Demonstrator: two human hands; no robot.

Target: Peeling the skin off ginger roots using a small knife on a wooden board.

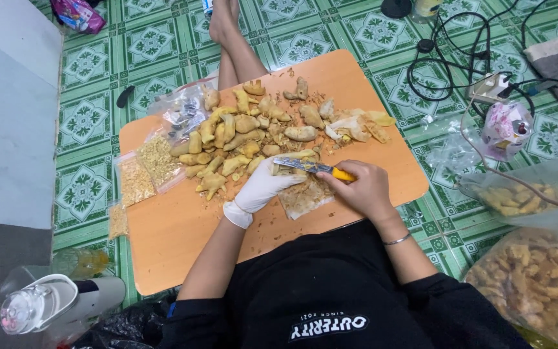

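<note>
My left hand (263, 187), in a white glove, grips a yellowish ginger-like root piece (295, 157) on the low orange table (175, 232). My right hand (361, 187), bare with a thin bracelet, holds a small knife (311, 167) with a yellow handle; its blade lies across the root. Beneath my hands a clear bag (305, 197) holds peelings. A heap of root pieces (240, 139) lies just beyond my left hand.
Small clear bags of chopped bits (146, 168) line the table's left edge. Large bags of cut pieces (534, 274) lie on the green tiled floor at right. Black cables (460, 52) trail at the back right. Another person's leg (234, 45) rests behind the table. A white appliance (53, 304) stands lower left.
</note>
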